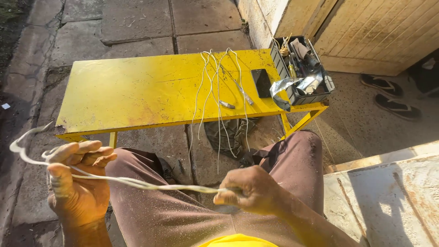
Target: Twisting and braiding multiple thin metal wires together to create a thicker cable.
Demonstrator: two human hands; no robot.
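1. The left hand (77,183) is closed around a pale white strand (137,183); the thumb presses it against the curled fingers, and the palm faces the person.
2. The right hand (249,190) is closed narrow, pinching the same strand at its fingertips, knuckles turned upward.
3. The strand runs stretched between the two hands, across the person's lap. Beyond the left hand it continues outward and up in a loose loop that ends free in the air.
4. Both hands sit above the person's knees, which are clad in dusty brown trousers (183,215).
5. Ahead of the hands, well apart from them, stands a yellow bench (137,91) with a worn painted top.
6. More white strands (215,87) lie on the bench, ahead of the right hand; their ends hang over the near edge, down towards the ground.
7. Among those strands lies a slim metal tool (241,91). Just beside it, further to the right, lies a flat black rectangle, seemingly a phone (261,82).
8. At the bench's right end, forward and to the right of the right hand, rests a dark tray (322,93) holding mixed tools and crumpled foil (297,84).
9. Under the bench, ahead of the right hand, a dark cloth (231,135) lies on the paving.
10. Far to the right, a pair of sandals (388,93) lies on the ground.
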